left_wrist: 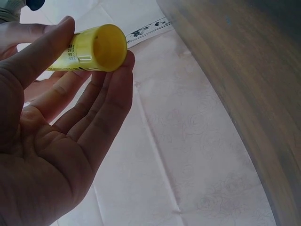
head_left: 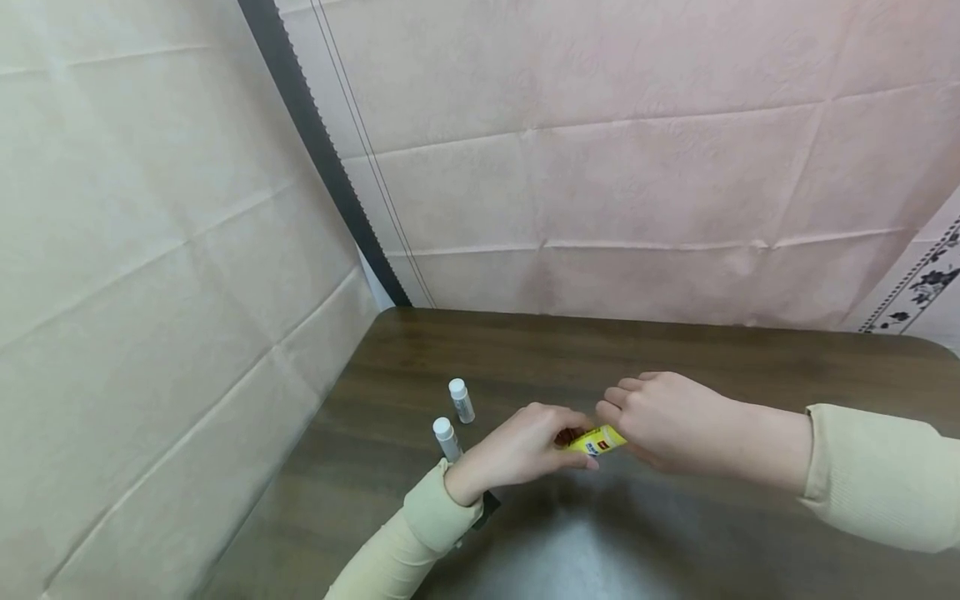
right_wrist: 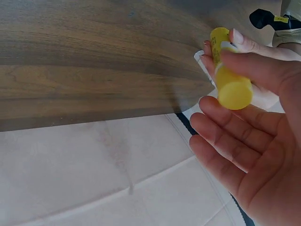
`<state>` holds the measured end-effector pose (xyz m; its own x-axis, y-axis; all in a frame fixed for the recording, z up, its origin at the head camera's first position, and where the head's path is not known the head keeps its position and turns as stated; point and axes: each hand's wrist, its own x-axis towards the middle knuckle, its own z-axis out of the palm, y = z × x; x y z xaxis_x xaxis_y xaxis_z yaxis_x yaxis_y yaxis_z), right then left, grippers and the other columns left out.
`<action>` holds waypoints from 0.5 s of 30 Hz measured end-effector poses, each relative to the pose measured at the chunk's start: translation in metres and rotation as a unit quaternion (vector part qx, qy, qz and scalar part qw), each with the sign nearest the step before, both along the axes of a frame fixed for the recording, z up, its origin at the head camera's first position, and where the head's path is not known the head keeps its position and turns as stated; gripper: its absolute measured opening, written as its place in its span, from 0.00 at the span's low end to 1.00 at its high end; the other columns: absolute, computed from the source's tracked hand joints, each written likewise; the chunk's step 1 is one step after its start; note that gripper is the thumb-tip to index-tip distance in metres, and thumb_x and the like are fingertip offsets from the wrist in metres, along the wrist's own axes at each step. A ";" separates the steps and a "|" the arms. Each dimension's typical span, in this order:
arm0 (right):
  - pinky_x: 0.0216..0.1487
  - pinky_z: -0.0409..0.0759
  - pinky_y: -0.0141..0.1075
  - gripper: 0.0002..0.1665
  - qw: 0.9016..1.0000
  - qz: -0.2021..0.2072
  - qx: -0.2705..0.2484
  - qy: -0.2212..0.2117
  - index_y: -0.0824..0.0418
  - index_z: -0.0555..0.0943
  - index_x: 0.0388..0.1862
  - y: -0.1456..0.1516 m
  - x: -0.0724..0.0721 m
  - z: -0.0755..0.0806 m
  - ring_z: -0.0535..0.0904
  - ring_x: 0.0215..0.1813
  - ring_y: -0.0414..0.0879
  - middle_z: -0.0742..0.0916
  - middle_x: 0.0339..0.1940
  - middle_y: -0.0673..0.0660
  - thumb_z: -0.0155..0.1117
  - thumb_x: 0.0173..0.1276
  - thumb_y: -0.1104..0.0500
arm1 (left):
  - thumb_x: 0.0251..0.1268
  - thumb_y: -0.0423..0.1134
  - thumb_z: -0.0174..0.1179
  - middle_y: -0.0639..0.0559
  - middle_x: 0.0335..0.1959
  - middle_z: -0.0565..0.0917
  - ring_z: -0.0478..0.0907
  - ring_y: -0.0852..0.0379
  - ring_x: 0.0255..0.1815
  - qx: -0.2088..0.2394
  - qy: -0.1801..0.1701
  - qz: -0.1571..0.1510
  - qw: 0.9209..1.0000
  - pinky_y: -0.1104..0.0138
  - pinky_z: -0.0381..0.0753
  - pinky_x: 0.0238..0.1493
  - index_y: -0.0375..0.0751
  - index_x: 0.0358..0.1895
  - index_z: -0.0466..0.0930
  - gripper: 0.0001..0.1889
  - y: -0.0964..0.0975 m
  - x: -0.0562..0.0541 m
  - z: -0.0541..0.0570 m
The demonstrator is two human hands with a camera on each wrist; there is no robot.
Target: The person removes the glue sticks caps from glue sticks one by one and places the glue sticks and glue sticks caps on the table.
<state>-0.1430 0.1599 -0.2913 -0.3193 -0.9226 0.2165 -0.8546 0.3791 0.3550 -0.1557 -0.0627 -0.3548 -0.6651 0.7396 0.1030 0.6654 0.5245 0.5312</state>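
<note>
Between my two hands is a yellow glue stick (head_left: 597, 442) with a printed label, tilted above the table. My left hand (head_left: 522, 448) holds one end of it between thumb and fingers. In the left wrist view, the hollow round end of the glue stick (left_wrist: 87, 51) faces the camera. My right hand (head_left: 671, 421) pinches the other end between thumb and index finger. In the right wrist view the smooth yellow end of the glue stick (right_wrist: 235, 93) shows beneath the thumb, with the other fingers spread below it.
Two white-capped tubes, one farther back (head_left: 462, 402) and one nearer (head_left: 446, 437), stand on the dark wooden table (head_left: 675, 342) by my left forearm. The nearer is partly hidden by my sleeve. Creased pale sheets (head_left: 637, 183) hang behind the table and to its left.
</note>
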 end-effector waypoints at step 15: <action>0.27 0.74 0.34 0.20 1.000 -0.017 0.018 -0.017 0.54 0.76 0.25 0.001 -0.002 0.004 0.69 0.24 0.41 0.74 0.21 0.45 0.81 0.49 0.49 | 0.61 0.45 0.73 0.62 0.33 0.82 0.73 0.70 0.29 -0.004 -0.009 0.002 1.000 0.78 0.74 0.32 0.43 0.49 0.85 0.16 -0.001 0.000 0.002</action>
<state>-0.1455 0.1612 -0.2872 -0.3567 -0.9183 0.1716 -0.8539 0.3950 0.3390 -0.1556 -0.0635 -0.3532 -0.6695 0.7380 0.0852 0.6536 0.5306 0.5398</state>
